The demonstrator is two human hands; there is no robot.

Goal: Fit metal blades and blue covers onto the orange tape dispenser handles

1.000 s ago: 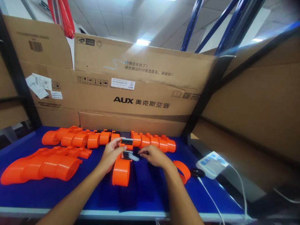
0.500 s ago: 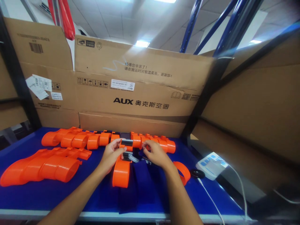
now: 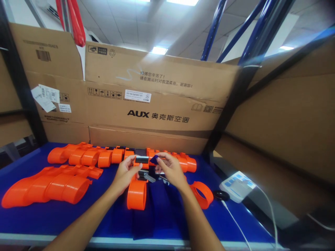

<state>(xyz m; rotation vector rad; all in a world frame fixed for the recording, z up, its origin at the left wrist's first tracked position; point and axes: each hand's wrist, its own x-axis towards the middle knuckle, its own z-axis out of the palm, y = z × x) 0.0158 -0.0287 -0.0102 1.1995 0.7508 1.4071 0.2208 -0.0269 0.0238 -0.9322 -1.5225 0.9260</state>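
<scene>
My left hand (image 3: 123, 176) grips an orange plastic ring (image 3: 142, 166) with a black, silver-edged insert (image 3: 142, 159) on its top. Close to its right side, my right hand (image 3: 171, 170) pinches a small dark blue piece (image 3: 154, 159) between thumb and fingers; whether it is cloth or film I cannot tell. Below the hands, another orange ring (image 3: 136, 198) stands on the blue table surface. Black and silver parts (image 3: 148, 177) lie beneath the fingers, partly hidden. Dark blue strips (image 3: 160, 202) spread towards the front edge.
Several orange rings (image 3: 89, 157) line the back of the blue table (image 3: 104, 223). Joined orange sleeves (image 3: 49, 188) lie at left. To the right are a loose orange ring (image 3: 202, 194), a black oval object (image 3: 221, 195) and a white device (image 3: 237, 186) with cables. Cardboard (image 3: 110, 115) walls the back.
My right hand has lifted the small dark blue piece up from among the parts, beside the held ring. The left hand keeps its hold. The view has shifted slightly.
</scene>
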